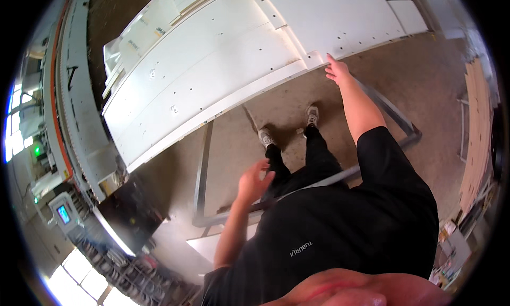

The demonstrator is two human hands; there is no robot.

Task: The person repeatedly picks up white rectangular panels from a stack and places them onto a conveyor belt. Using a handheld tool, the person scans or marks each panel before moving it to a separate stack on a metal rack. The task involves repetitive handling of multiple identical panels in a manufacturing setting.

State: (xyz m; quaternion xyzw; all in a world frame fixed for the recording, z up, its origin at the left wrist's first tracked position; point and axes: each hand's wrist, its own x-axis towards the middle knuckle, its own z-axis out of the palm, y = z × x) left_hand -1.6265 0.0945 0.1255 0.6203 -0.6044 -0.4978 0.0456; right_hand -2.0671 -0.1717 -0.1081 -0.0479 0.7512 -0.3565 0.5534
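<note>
White drilled panels [239,51] lie in a broad stack in front of me, with small dark holes dotted over the top. My right hand [338,71] is stretched far forward at the stack's near edge. Its index finger points at a white strip [314,58] there; whether the fingertip touches is unclear. The other fingers are loosely bent, and nothing shows in that hand. Close to my body hangs my left hand [254,182], thumb and fingers apart, holding nothing. It is over a grey metal frame [201,184] that runs around my legs.
A long machine [61,104] with an orange stripe runs along the left. Beside it stands a control panel with a lit screen [63,214]. A rack [127,274] of dark parts is lower left. Upright tan boards [475,136] lean at the right.
</note>
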